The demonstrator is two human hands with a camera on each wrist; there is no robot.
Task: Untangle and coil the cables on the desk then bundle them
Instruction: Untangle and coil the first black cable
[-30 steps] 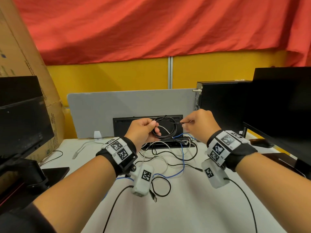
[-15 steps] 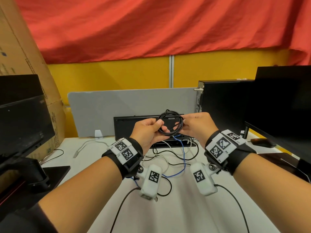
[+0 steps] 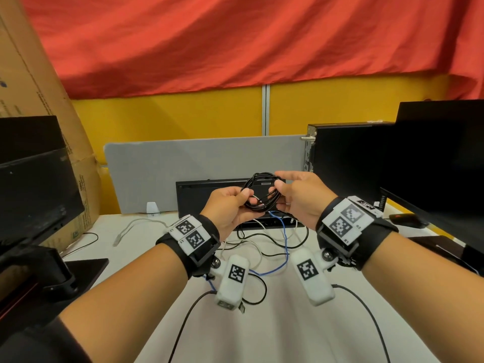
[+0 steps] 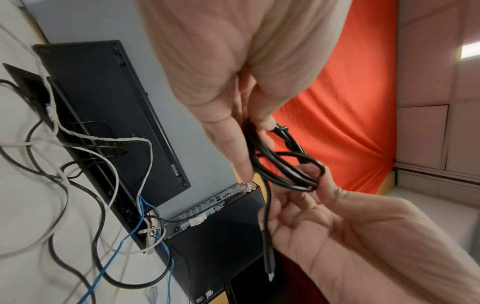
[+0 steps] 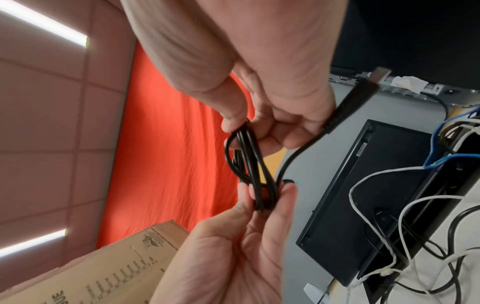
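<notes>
Both hands hold one coiled black cable [image 3: 262, 193] above the worktop [image 3: 262, 336]. The left hand [image 3: 227, 209] pinches its near side. The right hand [image 3: 301, 199] grips the far side, fingers curled.

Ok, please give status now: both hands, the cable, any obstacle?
Left hand and right hand both pinch the black cable coil. Plug end hangs free. Loose cables tangled on desk below.

Both forearms are bare, entering from the lower corners of the head view. Each wrist wears a wide black strap [image 3: 201, 229] carrying a white plate printed with two square black-and-white markers; the left plate [image 3: 190, 235] sits left of centre, the right plate [image 3: 347, 221] right of centre. Below each strap a small metal ball joint holds a rounded white camera housing [image 3: 234, 279] bearing one more marker, and a thin black lead [image 3: 183, 326] runs from each housing toward the bottom edge. A dark sleeve [image 3: 39, 344] shows at the lower left corner.
</notes>
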